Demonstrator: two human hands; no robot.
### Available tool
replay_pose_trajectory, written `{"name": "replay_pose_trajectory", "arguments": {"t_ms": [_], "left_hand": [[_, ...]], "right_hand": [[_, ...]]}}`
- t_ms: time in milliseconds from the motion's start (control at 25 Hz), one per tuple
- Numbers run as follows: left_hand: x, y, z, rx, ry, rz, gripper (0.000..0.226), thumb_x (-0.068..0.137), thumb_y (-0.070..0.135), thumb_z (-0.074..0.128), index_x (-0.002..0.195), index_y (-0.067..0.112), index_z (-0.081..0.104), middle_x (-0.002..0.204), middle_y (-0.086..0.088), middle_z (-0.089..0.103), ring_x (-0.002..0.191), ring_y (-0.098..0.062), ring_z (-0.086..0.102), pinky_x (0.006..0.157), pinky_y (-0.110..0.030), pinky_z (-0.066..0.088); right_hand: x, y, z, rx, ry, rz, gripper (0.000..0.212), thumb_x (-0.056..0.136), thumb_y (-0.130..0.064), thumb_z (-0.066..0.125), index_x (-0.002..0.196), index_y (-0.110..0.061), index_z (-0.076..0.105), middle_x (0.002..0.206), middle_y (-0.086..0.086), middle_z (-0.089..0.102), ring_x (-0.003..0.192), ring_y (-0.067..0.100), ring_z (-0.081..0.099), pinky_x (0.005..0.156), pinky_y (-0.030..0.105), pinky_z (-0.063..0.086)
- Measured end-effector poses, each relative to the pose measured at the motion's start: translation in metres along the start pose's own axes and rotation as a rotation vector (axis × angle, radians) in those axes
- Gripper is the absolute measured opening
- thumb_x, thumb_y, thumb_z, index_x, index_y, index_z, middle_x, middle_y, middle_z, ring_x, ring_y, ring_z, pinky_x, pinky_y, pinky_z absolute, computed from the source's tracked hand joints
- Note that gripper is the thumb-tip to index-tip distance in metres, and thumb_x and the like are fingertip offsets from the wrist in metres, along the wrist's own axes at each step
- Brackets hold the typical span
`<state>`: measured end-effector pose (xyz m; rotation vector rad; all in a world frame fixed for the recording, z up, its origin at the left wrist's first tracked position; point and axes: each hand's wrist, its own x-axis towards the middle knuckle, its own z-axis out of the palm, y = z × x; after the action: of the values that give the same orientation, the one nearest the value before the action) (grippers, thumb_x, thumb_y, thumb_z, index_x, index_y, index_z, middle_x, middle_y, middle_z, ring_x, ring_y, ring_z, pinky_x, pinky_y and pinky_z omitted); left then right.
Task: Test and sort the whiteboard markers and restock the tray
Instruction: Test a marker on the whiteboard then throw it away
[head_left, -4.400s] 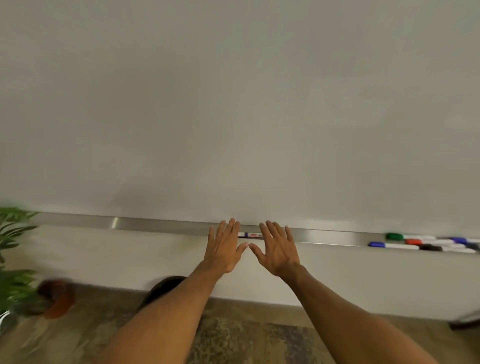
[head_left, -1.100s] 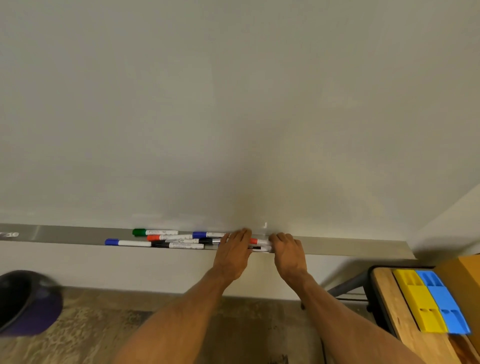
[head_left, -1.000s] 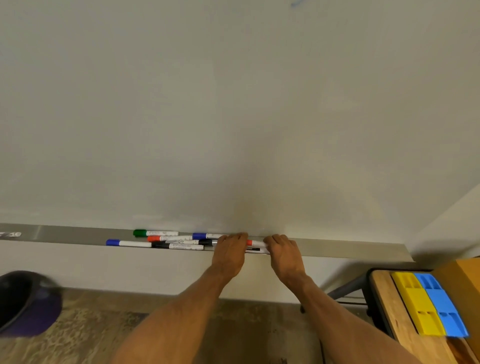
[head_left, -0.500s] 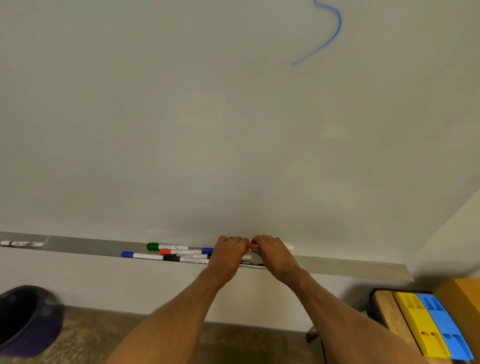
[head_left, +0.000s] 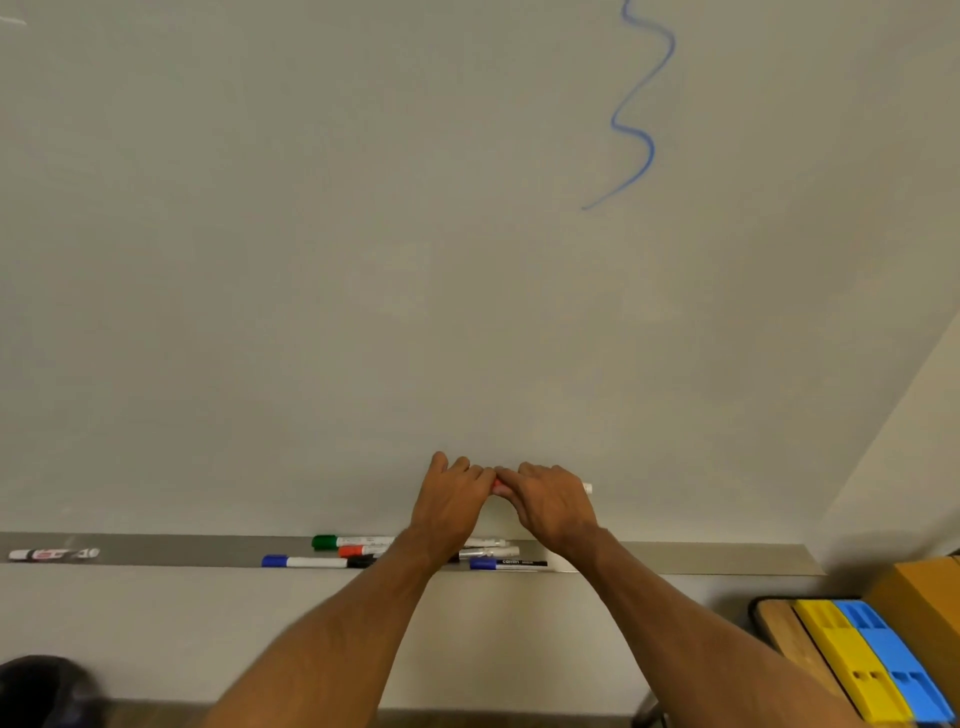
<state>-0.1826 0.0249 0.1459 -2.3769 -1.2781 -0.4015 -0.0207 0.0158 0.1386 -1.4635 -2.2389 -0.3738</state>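
The whiteboard (head_left: 311, 260) is being bounded on the right by a slanting wall edge, and below by the metal tray (head_left: 701, 557), whose right end is stopping short of that corner. Bare stretches of the tray are being left open to the right of the marker cluster and between it and a lone marker (head_left: 52, 554) far to the left.

Parts of the cluster are being hidden by the left forearm; a green-capped marker (head_left: 343, 542) and two blue-capped markers (head_left: 304, 561) (head_left: 506, 564) are being shown clearly. A dark round object (head_left: 41, 686) at lower left is being cut off and blurred. The yellow bin (head_left: 852, 665) and blue bin (head_left: 893, 654) are being cropped by the frame.

The red marker (head_left: 497, 485) is being held level just above the tray, in front of the board: its red end is being pinched by the left hand (head_left: 452, 501), its barrel gripped by the curled right hand (head_left: 550, 504), its white tail protruding.
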Motion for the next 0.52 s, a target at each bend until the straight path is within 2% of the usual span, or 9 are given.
{"name": "replay_pose_trajectory", "arguments": {"t_ms": [200, 320, 360, 440, 520], "left_hand": [[-0.005, -0.015, -0.009, 0.046, 0.091, 0.024, 0.028, 0.059, 0.029, 0.09, 0.077, 0.023, 0.069, 0.058, 0.006, 0.063, 0.058, -0.016, 0.053, 0.061, -0.03, 0.034], [-0.006, -0.022, -0.013, 0.053, 0.102, 0.03, 0.032, 0.055, 0.026, 0.092, 0.077, 0.022, 0.069, 0.059, 0.004, 0.063, 0.059, -0.016, 0.055, 0.059, -0.032, 0.041], [-0.006, -0.023, -0.014, 0.059, 0.109, 0.033, 0.032, 0.055, 0.026, 0.092, 0.075, 0.021, 0.068, 0.06, 0.003, 0.063, 0.058, -0.017, 0.055, 0.057, -0.032, 0.043], [-0.007, -0.028, -0.018, 0.045, 0.15, 0.008, 0.032, 0.057, 0.029, 0.092, 0.075, 0.02, 0.068, 0.064, 0.003, 0.065, 0.059, -0.017, 0.056, 0.058, -0.032, 0.043], [-0.003, -0.038, -0.026, 0.021, 0.229, -0.045, 0.027, 0.065, 0.03, 0.088, 0.08, 0.02, 0.069, 0.073, 0.002, 0.068, 0.065, -0.018, 0.058, 0.061, -0.033, 0.041]], "right_hand": [[0.008, -0.014, -0.017, -0.074, 0.022, 0.021, 0.054, 0.095, -0.058, 0.018, 0.094, -0.031, 0.064, 0.055, -0.005, 0.057, 0.042, 0.013, 0.052, 0.043, 0.023, 0.033], [0.01, -0.02, -0.024, -0.099, 0.018, 0.061, 0.054, 0.093, -0.062, 0.018, 0.103, -0.038, 0.065, 0.053, -0.006, 0.058, 0.041, 0.01, 0.053, 0.043, 0.019, 0.03], [0.01, -0.022, -0.026, -0.075, 0.014, 0.063, 0.057, 0.092, -0.064, 0.016, 0.111, -0.038, 0.063, 0.06, -0.006, 0.062, 0.047, 0.01, 0.057, 0.045, 0.02, 0.034], [0.011, -0.022, -0.029, 0.065, 0.012, 0.109, 0.063, 0.092, -0.064, 0.017, 0.129, -0.028, 0.052, 0.087, -0.004, 0.069, 0.072, 0.013, 0.065, 0.062, 0.026, 0.047], [0.018, -0.019, -0.035, 0.285, 0.02, 0.22, 0.046, 0.096, -0.048, 0.035, 0.13, -0.018, 0.044, 0.101, 0.001, 0.065, 0.085, 0.017, 0.062, 0.077, 0.032, 0.052]]}}
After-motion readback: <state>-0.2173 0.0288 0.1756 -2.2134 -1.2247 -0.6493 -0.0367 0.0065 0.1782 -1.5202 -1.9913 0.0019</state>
